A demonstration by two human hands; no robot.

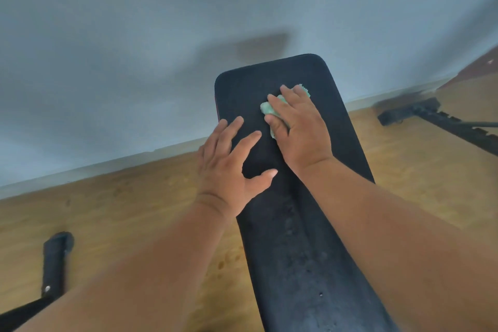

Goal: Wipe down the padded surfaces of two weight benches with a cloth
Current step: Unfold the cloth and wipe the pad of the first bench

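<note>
I saw the black bench pad (291,224) run toward the wall. My left hand (231,167) lay flat, fingers spread, at its left edge; my right hand (299,127) pressed the green cloth (269,109) near the far end.

Soft, even daylight fills the room, a blurred shadow falls on the wall (242,46) beyond the bench pad (296,224), and wide-angle distortion bends and smears the edges.

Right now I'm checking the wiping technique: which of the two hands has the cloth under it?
The right hand, farther up the bench pad, presses the green cloth flat. The left hand rests bare on the pad's left edge with fingers spread.
</note>
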